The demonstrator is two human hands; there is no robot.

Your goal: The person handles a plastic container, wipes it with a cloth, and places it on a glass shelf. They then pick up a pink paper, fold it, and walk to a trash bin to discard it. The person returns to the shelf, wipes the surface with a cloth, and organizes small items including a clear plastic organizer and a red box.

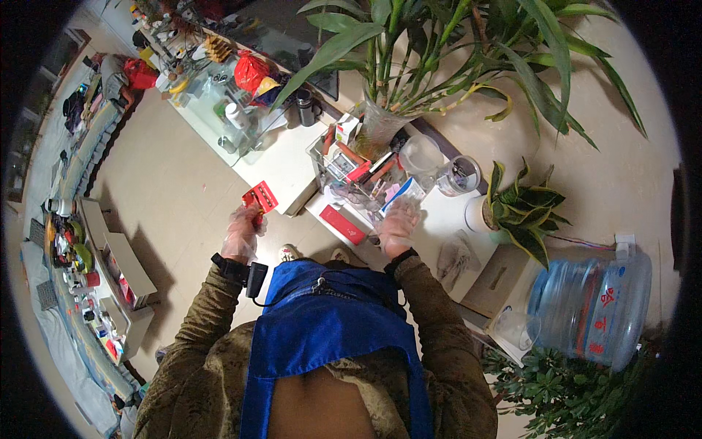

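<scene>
My left hand (243,229), in a clear plastic glove, is closed on a red card (262,196) with small dark marks, held over the floor left of the white cabinet. My right hand (398,225), gloved the same way, holds a blue-and-white packet (407,193) at the front right of a clear organizer. In and around the organizer (343,189) are pens, red items and small boxes. A red envelope-like packet (343,224) lies on the white surface, left of my right hand. A clear round tub (420,155) stands behind the packet.
A glass vase (381,129) of tall leafy stems stands behind the organizer. Right of it are a clear jar (459,175), a potted snake plant (482,213), a crumpled plastic bag (458,258) and a large water bottle (592,313). A dark thermos (305,108) stands at the back.
</scene>
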